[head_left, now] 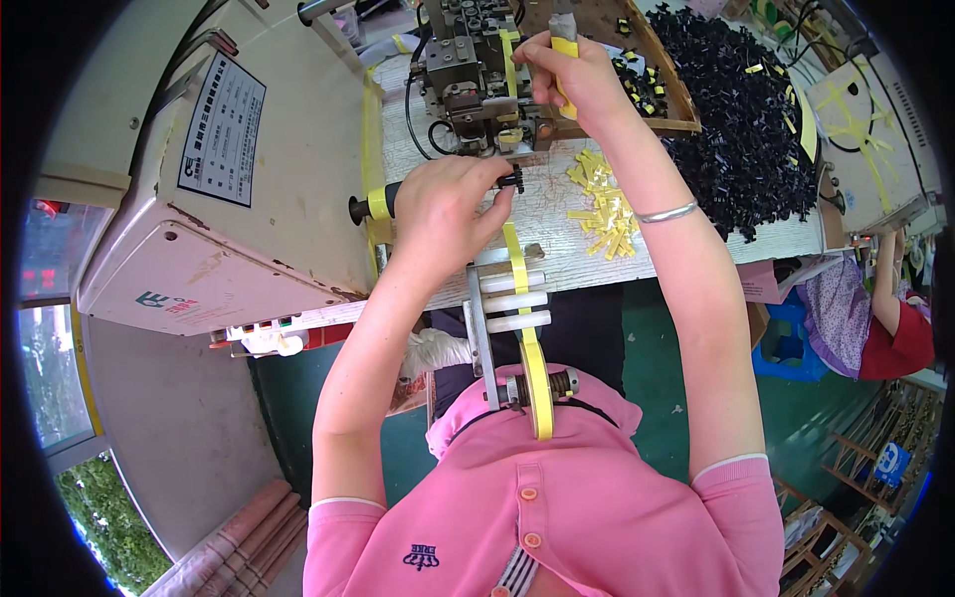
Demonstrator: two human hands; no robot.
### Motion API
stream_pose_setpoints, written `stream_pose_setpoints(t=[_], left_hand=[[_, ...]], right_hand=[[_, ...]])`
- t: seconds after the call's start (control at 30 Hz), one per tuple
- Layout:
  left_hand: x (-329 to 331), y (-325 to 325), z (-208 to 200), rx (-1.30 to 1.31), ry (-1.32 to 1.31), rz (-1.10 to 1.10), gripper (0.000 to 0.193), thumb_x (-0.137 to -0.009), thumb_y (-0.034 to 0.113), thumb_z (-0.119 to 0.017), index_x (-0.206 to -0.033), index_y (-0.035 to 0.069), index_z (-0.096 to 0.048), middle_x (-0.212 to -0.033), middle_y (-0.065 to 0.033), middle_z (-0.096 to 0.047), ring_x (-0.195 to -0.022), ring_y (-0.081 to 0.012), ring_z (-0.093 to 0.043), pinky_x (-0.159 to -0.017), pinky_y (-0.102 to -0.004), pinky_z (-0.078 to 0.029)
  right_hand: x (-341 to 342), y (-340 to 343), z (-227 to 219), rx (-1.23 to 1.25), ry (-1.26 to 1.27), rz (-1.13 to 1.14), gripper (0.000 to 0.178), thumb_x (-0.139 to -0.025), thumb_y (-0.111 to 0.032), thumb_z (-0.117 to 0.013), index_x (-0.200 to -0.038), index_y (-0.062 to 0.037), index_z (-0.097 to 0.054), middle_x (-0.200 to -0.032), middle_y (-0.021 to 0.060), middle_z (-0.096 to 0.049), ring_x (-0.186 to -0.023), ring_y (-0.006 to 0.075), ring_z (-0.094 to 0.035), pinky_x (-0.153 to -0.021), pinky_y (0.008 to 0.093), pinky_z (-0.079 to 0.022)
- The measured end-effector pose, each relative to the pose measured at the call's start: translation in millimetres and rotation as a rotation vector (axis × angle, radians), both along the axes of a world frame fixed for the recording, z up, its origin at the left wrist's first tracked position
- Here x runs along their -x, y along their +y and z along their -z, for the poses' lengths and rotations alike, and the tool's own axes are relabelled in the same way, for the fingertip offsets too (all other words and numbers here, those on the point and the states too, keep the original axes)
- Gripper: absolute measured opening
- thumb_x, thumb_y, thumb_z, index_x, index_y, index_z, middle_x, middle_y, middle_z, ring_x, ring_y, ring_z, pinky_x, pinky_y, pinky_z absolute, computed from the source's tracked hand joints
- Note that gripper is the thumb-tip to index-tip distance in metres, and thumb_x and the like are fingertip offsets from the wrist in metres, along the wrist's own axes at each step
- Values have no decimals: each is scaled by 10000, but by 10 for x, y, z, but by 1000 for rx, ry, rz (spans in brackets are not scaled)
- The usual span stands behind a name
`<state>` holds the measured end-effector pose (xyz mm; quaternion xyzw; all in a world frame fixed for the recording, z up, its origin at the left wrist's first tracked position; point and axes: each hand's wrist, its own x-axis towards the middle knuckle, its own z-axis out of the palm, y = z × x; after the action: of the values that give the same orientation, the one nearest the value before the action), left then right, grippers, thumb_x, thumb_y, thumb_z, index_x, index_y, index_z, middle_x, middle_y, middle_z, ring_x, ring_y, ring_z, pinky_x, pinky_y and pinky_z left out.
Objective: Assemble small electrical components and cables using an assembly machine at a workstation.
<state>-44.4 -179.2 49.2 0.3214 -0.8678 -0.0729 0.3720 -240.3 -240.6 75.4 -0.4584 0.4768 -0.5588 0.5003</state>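
Note:
My left hand point(448, 204) is closed, pinching a small black plastic part point(511, 179) between thumb and fingertips in front of a metal press-like machine point(458, 60). Beside its palm a black handle with a yellow band point(378, 204) sticks out; whether the palm grips it is hidden. Higher up, my right hand point(587, 85) is curled around a yellow-wrapped tool with a grey end point(563, 28). Its fingertips are by the yellow tape strip point(511, 65) at the machine. More yellow tape runs from a reel point(538, 388) over white rollers point(517, 300) towards the machine.
Loose yellow strips point(602, 209) lie on the white worktop point(552, 184). A large heap of black parts point(731, 119) covers the right side, beside a wooden tray point(681, 95). A beige cabinet point(298, 129) stands left. Another person point(885, 328) sits far right.

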Motion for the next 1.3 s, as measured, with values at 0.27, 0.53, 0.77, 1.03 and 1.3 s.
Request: stream_pose_setpoints(t=[0.27, 0.53, 0.77, 1.03, 1.3], left_hand=[[-20, 3, -48, -65, 75, -2, 206, -697, 91, -710, -886, 87, -627, -814, -41, -665, -747, -242, -637, -647, -353, -478], [-3, 19, -21, -111, 70, 6, 175, -690, 89, -688, -821, 98, -572, -753, -30, -631, -722, -243, -618, -634, -372, -452], [-3, 31, -54, -163, 53, -16, 166, -698, 102, -686, -819, 102, -573, -741, -24, -626, -718, -239, -616, -647, -368, -451], [8, 26, -21, -176, 65, -26, 175, -700, 112, -691, -824, 104, -568, -730, -25, -622, -706, -244, -614, -645, -370, -448], [18, 35, -15, -194, 55, -53, 189, -699, 125, -693, -835, 105, -563, -717, -30, -624, -693, -248, -614, -647, -372, -441]], right_hand=[[-70, 807, 172, 322, 577, 130, 109, -892, -95, -558, -891, -6, -622, -819, 26, -628, -533, 57, -510, -490, 207, -418], [-367, 969, 266, 439, 577, 98, 55, -827, -7, -587, -867, 15, -619, -882, 98, -619, -827, 215, -593, -740, 279, -459], [-114, 1045, 299, 94, 558, 8, 27, -851, -22, -581, -847, -3, -600, -767, 31, -591, -528, 96, -520, -498, 239, -420], [-312, 1067, 565, -321, -58, 4, 119, -863, -126, -604, -841, -14, -637, -684, 32, -608, -449, 55, -462, -401, 215, -351], [-332, 1241, 261, -106, 144, -12, 91, -876, -80, -593, -877, -4, -644, -769, 38, -637, -492, 68, -483, -448, 204, -382]])
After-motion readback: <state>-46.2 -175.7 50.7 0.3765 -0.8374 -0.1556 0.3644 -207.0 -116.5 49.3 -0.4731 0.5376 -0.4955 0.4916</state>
